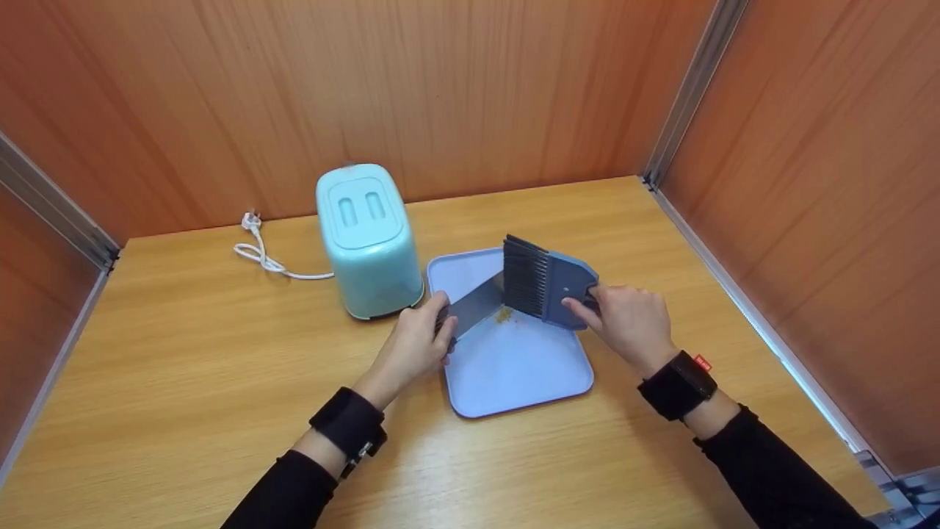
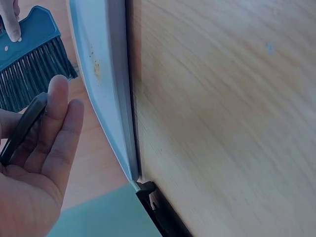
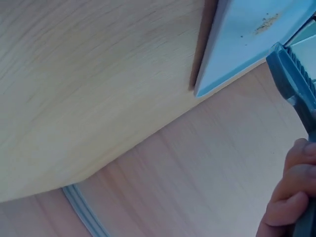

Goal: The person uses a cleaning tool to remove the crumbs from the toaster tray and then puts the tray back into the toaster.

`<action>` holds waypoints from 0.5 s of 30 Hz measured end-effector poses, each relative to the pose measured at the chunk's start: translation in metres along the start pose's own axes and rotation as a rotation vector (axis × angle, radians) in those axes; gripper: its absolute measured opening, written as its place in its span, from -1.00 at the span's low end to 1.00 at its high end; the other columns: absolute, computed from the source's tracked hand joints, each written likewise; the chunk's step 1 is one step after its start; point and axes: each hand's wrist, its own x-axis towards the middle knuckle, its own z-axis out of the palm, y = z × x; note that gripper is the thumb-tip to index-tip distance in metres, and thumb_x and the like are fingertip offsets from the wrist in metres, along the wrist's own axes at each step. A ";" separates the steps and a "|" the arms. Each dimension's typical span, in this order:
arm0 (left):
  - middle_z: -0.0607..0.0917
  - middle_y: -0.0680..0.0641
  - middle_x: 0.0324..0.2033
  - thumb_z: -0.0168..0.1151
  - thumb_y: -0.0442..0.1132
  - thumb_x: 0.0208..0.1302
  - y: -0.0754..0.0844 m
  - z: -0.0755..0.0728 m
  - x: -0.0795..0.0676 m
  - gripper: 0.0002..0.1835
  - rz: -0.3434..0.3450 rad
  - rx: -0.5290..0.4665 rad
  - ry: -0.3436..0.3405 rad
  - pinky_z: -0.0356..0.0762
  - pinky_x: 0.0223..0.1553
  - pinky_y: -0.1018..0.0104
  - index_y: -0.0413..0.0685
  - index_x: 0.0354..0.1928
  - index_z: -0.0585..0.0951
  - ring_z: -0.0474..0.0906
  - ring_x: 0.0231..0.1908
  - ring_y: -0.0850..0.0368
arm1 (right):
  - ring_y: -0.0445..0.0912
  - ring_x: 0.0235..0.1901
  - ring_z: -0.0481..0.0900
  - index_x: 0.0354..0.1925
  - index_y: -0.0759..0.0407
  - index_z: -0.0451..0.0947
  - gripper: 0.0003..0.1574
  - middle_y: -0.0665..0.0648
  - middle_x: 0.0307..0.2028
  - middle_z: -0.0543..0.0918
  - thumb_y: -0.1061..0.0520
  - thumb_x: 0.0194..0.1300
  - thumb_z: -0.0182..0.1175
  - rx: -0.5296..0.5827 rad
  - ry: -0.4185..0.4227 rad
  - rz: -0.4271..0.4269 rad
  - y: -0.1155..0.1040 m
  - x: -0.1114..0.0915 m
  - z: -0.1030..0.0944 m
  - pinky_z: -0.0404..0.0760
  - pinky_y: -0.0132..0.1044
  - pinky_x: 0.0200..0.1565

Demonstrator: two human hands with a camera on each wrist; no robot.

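Note:
My left hand (image 1: 415,344) grips the dark handle of a flat grey scraper (image 1: 476,306), its blade slanting over the light-purple tray (image 1: 518,378). In the left wrist view my fingers wrap round the dark handle (image 2: 23,126). My right hand (image 1: 633,323) holds a blue hand brush (image 1: 569,294) by its handle, thumb along its flat body. The brush's black bristles (image 1: 524,278) meet the far end of the scraper above the tray. A small patch of yellowish crumbs (image 1: 504,315) lies on the tray just below that spot, seen too in the right wrist view.
A turquoise toaster (image 1: 371,257) stands to the left of the tray, close to my left hand. Its white cord and plug (image 1: 252,222) lie behind it on the wooden table (image 1: 220,382). Wood-grained panels (image 1: 440,95) rise at the back and both sides.

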 end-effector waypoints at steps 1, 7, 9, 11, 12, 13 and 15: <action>0.67 -0.09 -0.43 0.15 -0.25 0.64 0.000 0.000 0.000 -0.93 0.009 0.030 0.007 0.67 -0.59 0.32 -0.08 -0.08 0.49 0.66 -0.57 0.17 | -0.07 -0.73 0.36 -0.30 0.28 0.79 -0.28 0.05 -0.72 0.38 -0.38 0.42 0.35 0.013 0.000 0.015 0.001 0.001 -0.002 0.08 -0.32 -0.60; 0.57 0.00 -0.47 0.17 -0.24 0.63 -0.001 0.000 0.001 -0.93 0.085 0.183 0.055 0.56 -0.52 0.35 -0.06 -0.07 0.50 0.58 -0.48 0.16 | -0.03 -0.73 0.35 -0.22 0.32 0.81 -0.26 0.09 -0.73 0.39 -0.38 0.41 0.36 0.042 0.013 0.063 0.005 0.005 -0.012 0.11 -0.30 -0.57; 0.55 0.02 -0.49 0.17 -0.25 0.62 -0.001 0.001 0.001 -0.93 0.107 0.199 0.066 0.52 -0.52 0.36 -0.07 -0.09 0.50 0.56 -0.49 0.16 | -0.04 -0.73 0.32 -0.25 0.31 0.80 -0.27 0.07 -0.74 0.35 -0.37 0.42 0.35 0.033 0.011 0.063 0.006 0.005 -0.012 0.09 -0.30 -0.58; 0.53 0.03 -0.51 0.16 -0.26 0.62 -0.001 0.001 0.000 -0.93 0.129 0.206 0.077 0.51 -0.53 0.36 -0.08 -0.11 0.49 0.54 -0.50 0.18 | -0.05 -0.74 0.29 -0.25 0.31 0.80 -0.28 0.06 -0.74 0.30 -0.37 0.42 0.35 0.017 0.014 0.064 0.006 0.004 -0.010 0.06 -0.30 -0.59; 0.52 0.03 -0.52 0.16 -0.26 0.62 -0.001 0.001 -0.001 -0.92 0.139 0.208 0.081 0.50 -0.53 0.37 -0.08 -0.11 0.49 0.53 -0.51 0.19 | -0.05 -0.75 0.27 -0.24 0.31 0.80 -0.28 0.05 -0.73 0.28 -0.37 0.42 0.35 0.008 0.015 0.065 0.006 0.004 -0.009 0.05 -0.30 -0.59; 0.52 0.04 -0.52 0.16 -0.26 0.62 0.000 0.001 -0.001 -0.92 0.148 0.210 0.085 0.49 -0.54 0.37 -0.08 -0.12 0.49 0.52 -0.51 0.20 | -0.05 -0.75 0.26 -0.25 0.30 0.80 -0.28 0.04 -0.73 0.26 -0.36 0.42 0.36 -0.001 0.017 0.067 0.007 0.004 -0.008 0.04 -0.30 -0.60; 0.52 0.04 -0.52 0.15 -0.27 0.62 0.001 0.002 -0.001 -0.92 0.161 0.210 0.089 0.49 -0.53 0.38 -0.08 -0.12 0.49 0.52 -0.52 0.21 | -0.06 -0.76 0.24 -0.23 0.30 0.80 -0.30 0.03 -0.72 0.23 -0.36 0.42 0.36 -0.015 0.020 0.072 0.008 0.003 -0.005 0.02 -0.29 -0.60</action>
